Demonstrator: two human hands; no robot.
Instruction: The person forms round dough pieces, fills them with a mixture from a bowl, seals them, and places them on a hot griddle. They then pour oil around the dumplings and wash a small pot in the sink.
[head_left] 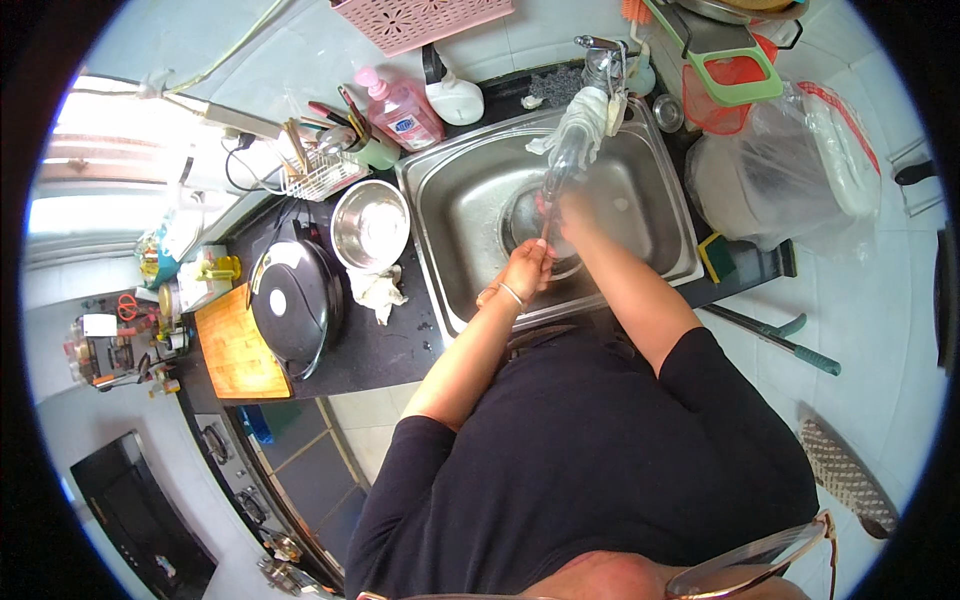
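Observation:
Over the steel sink [470, 296], my left hand [525, 270] is closed, its fingertips pinching the lower end of a thin reddish-brown, stick-like thing [547, 226]. Its exact kind does not show. My right hand [572, 217] is at the upper part of this thing, under the spout of the faucet [603, 72]; motion smears its fingers. A white cloth [585, 122] is wrapped around the faucet's neck. Beneath my hands, a round metallic shape [522, 213] shows at the sink's bottom, partly hidden.
A steel bowl [370, 225], a crumpled white cloth [378, 292], a black round appliance [290, 305] and a wooden cutting board [238, 345] are to the left. A pink soap bottle [405, 115] stands behind the sink. On the right are a sponge [717, 257] and a plastic bag [790, 170].

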